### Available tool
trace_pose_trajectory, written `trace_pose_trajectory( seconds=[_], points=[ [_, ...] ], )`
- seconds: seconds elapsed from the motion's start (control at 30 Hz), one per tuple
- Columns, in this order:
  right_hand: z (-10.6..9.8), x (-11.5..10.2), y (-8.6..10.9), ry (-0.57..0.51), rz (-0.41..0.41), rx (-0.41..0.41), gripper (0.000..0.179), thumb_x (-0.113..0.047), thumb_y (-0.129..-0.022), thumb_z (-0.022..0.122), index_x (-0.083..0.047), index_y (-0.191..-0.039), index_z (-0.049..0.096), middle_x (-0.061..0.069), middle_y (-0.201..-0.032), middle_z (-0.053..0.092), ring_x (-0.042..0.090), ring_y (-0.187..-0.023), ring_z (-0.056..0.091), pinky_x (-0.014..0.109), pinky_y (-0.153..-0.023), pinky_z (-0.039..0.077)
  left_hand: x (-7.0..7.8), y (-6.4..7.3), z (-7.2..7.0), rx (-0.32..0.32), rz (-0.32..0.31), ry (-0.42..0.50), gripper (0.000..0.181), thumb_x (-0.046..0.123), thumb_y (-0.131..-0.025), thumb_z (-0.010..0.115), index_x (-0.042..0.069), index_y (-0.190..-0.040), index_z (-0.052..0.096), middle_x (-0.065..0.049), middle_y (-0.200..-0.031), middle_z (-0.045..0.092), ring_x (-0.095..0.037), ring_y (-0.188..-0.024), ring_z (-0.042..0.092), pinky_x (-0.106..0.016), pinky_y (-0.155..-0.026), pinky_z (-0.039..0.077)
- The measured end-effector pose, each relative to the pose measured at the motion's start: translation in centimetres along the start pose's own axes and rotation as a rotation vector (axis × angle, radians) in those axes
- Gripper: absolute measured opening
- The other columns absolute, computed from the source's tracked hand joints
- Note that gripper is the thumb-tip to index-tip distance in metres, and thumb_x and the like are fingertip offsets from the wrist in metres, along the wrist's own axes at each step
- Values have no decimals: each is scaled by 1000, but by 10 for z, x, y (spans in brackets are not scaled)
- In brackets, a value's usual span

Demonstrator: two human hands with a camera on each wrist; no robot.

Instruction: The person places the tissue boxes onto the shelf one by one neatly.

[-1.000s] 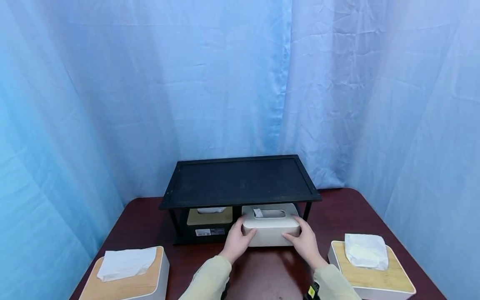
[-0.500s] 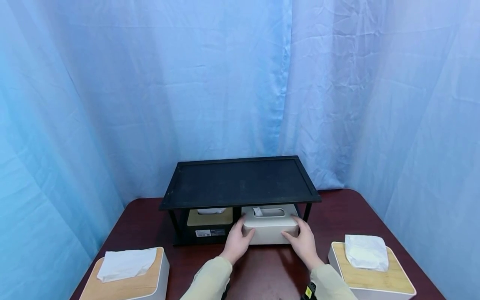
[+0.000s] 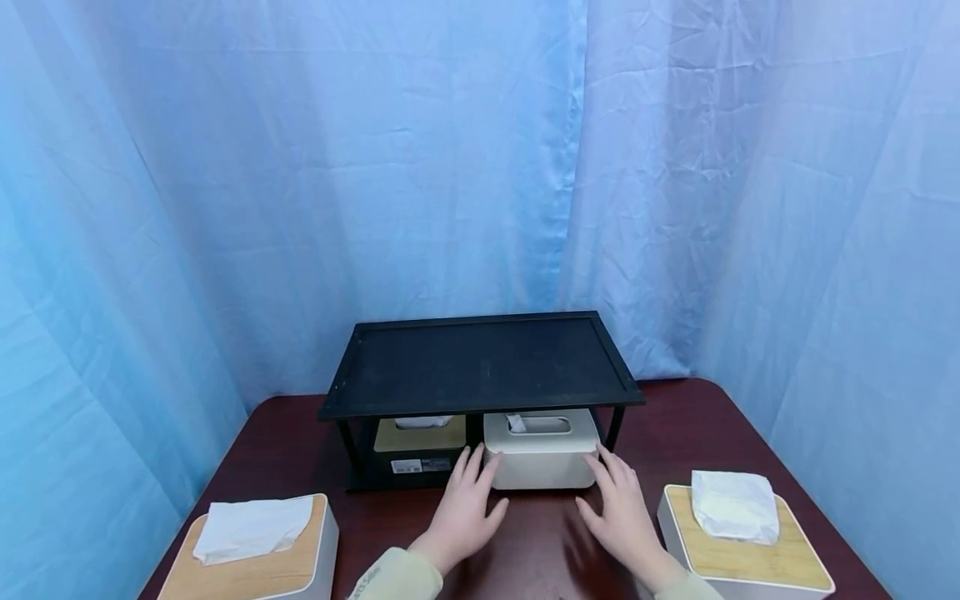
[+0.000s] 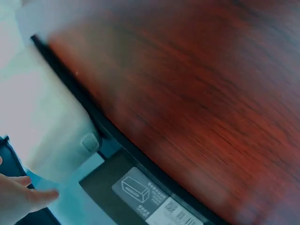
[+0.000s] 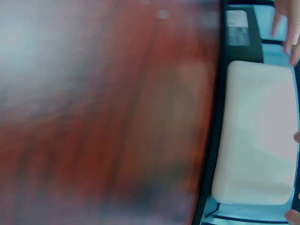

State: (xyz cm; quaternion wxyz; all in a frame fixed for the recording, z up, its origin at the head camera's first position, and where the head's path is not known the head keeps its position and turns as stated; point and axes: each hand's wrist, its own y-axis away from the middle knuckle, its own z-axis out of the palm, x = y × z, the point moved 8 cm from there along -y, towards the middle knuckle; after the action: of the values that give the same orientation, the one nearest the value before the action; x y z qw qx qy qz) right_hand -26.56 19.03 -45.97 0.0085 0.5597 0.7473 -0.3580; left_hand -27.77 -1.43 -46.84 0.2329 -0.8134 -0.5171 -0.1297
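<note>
A white tissue box with an oval opening on top sits in the right bay of the black two-tier rack, a bit of tissue showing inside. My left hand is spread at its near left corner, fingers extended. On the other side, my right hand is likewise spread, fingertips by the near right corner. Nothing lies in either palm. From the right wrist, the box front lines up along the rack's edge; only fingertips of that hand show. The left wrist view has the pale box beside the left fingers.
A black tissue box with a wooden lid occupies the rack's left bay. Wood-topped white tissue boxes stand at the left and right of the dark red table. Blue curtains enclose the back and sides.
Both hands have let go of the white tissue box and drawn back toward me, their fingers straightening. The box slid slightly deeper into the rack before that.
</note>
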Motion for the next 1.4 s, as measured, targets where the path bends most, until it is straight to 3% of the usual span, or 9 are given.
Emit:
trace_pose_trajectory(
  seconds=[0.07,0.2,0.47,0.67,1.4],
  points=[
    [4,-1,7,50,-21,-47,67,-11,-71,80,-4,-131,52,24,-141,41,49,-126,34,70,-97,23,4,6,4,-37,44,-81,61,30,-91,62,12,-145,38,-22,-152,27,-47,-140,19,-62,-107,25],
    [14,1,15,99,-4,-154,73,-21,-74,79,-12,-139,47,19,-149,33,51,-131,20,73,-96,9,7,12,15,-115,54,-149,65,37,-92,58,19,-149,32,-15,-157,19,-46,-142,8,-70,-106,11],
    [27,5,20,131,47,-278,73,-30,-78,76,-17,-142,44,18,-152,29,53,-133,20,75,-95,8,1,12,28,-189,4,-221,64,45,-94,52,26,-150,28,-7,-160,12,-43,-144,6,-73,-103,6],
    [35,9,13,142,77,-309,74,-32,-79,74,-19,-144,42,20,-153,27,52,-134,18,74,-97,7,0,6,31,-168,9,-248,63,45,-94,51,26,-150,29,-9,-159,14,-44,-143,7,-74,-103,7],
    [47,13,-12,182,74,-320,74,-32,-79,75,-21,-144,41,22,-151,30,52,-134,21,73,-99,9,-13,-23,37,-129,-81,-387,59,50,-95,46,28,-148,32,-5,-158,20,-42,-143,12,-69,-106,9]
  ],
)
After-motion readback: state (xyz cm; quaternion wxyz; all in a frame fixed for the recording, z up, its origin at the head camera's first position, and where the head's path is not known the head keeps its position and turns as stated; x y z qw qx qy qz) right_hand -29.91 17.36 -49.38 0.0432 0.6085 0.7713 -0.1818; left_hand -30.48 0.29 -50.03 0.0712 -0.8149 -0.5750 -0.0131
